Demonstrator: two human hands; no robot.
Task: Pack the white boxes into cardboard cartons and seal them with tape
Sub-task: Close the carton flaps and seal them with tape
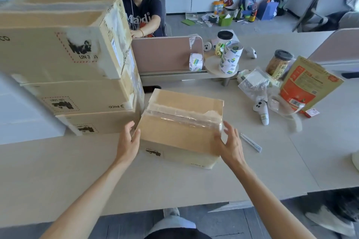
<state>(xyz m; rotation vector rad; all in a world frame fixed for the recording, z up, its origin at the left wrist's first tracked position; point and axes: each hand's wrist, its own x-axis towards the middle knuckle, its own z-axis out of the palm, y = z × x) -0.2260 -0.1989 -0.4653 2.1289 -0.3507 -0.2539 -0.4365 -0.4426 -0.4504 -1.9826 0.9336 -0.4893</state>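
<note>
**Both hands are bracketing a taped carton on the near table**

The left hand is lying flat against the left end of the small cardboard carton, fingers straight and a little apart, gripping nothing. The right hand is hovering at the carton's right end with its fingers spread wide; the thumb is meeting the near right corner, though I cannot tell whether the fingertips are touching the cardboard. The carton is sitting closed on the pale table, in the middle and towards the near edge, with a strip of clear tape running along its top seam (wrinkled and catching the light).

Just left of it, nearly touching, a stack of three larger cartons is standing, the top one overhanging the ones below. A thin white pen-like tool is lying on the table just right of the right hand. Farther right, a white controller is resting beside a crumpled plastic bag and an orange packet. At the far side, one tape roll is leaning against the pink divider, and more rolls are stacked on a small round stand. Beyond the divider another person is sitting.
</note>
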